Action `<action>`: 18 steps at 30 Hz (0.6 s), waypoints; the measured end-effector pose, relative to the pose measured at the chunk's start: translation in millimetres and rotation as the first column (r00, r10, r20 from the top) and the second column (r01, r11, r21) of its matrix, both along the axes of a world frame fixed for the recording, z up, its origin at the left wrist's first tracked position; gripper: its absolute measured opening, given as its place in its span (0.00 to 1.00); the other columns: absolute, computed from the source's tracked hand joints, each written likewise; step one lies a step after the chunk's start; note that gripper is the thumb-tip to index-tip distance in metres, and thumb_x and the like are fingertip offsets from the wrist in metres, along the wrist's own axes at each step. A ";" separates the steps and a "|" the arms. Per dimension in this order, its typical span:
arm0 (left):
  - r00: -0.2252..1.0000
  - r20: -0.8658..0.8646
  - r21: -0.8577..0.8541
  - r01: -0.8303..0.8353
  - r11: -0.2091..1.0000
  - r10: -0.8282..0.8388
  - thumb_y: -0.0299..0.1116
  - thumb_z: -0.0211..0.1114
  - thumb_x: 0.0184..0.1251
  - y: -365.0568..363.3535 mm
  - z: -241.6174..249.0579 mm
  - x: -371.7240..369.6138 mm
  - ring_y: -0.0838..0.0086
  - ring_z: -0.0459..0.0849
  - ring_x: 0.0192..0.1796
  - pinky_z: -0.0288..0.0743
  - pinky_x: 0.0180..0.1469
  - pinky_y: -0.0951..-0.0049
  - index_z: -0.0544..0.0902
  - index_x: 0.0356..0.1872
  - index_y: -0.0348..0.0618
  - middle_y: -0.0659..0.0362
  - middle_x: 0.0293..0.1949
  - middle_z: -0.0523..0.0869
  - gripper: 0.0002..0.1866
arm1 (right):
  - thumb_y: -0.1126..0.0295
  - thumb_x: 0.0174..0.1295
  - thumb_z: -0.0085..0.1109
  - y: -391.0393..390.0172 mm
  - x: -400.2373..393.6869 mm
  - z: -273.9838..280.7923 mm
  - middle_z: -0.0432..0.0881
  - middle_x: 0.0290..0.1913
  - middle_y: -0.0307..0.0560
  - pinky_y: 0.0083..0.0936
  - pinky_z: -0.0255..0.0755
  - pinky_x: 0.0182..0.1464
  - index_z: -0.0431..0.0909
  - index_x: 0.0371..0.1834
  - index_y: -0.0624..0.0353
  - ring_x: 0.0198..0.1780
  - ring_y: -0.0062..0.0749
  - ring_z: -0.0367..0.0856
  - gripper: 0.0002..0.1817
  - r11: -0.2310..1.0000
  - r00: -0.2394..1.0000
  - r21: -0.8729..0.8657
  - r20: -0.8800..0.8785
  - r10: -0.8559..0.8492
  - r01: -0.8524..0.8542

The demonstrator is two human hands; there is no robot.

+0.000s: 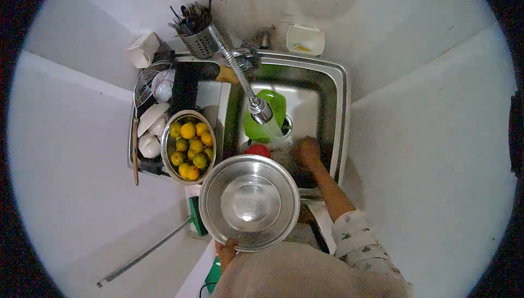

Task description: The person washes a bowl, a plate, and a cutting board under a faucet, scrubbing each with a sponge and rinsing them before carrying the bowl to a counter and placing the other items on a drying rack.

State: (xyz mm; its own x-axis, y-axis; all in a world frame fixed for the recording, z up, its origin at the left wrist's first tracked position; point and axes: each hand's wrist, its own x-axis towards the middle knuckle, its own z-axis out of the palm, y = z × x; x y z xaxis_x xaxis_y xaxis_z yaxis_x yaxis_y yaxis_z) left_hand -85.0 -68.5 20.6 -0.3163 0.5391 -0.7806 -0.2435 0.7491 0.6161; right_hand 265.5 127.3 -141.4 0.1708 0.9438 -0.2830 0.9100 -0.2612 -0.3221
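Note:
My left hand [226, 250] grips the near rim of a round metal basin [218, 199], fingers under the edge and thumb on top. The basin is tipped slightly and overlaps the sink's front edge. Inside the sink [311, 87], my right hand [307, 152] is low near the front right, beside the water stream; its fingers are blurred. Water runs from the flexible faucet [261, 111] beside a green plastic container [274, 101]. Part of a red item [258, 150] shows behind the basin, the rest hidden.
A metal bowl of yellow-green citrus fruit [190, 145] sits left of the basin. White dishes [149, 146], a wire strainer [144, 86] and a perforated utensil holder [200, 44] stand along the left side. A white container [305, 39] is behind the sink. Walls flank both sides.

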 end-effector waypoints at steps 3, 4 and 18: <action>0.984 0.007 0.135 0.173 0.976 -0.176 0.22 0.58 0.46 -10.0 -16.6 -7.5 0.67 0.77 0.37 0.73 0.35 0.69 0.65 0.54 0.43 0.56 0.40 0.76 0.28 | 0.63 0.50 0.52 29.4 -12.6 50.4 0.76 0.34 0.62 0.42 0.70 0.43 0.75 0.28 0.65 0.37 0.53 0.75 0.14 0.992 0.992 0.062 -0.055 0.117 -0.113; 0.989 -0.012 0.226 0.147 0.963 -0.148 0.23 0.58 0.45 -15.6 -25.0 -7.3 0.67 0.76 0.39 0.73 0.37 0.69 0.65 0.54 0.42 0.55 0.41 0.77 0.29 | 0.63 0.50 0.52 40.9 -22.7 53.0 0.76 0.34 0.62 0.42 0.70 0.43 0.75 0.28 0.65 0.37 0.53 0.75 0.14 0.990 0.991 0.066 -0.055 0.125 -0.121; 0.995 -0.072 0.371 0.085 0.925 -0.063 0.22 0.58 0.43 -2.2 -27.7 10.9 0.62 0.72 0.51 0.66 0.53 0.68 0.61 0.60 0.40 0.51 0.51 0.73 0.36 | 0.60 0.62 0.34 106.1 -49.7 106.9 0.76 0.45 0.65 0.43 0.70 0.50 0.68 0.49 0.64 0.45 0.52 0.76 0.21 0.947 0.965 -0.194 -0.110 0.240 -0.258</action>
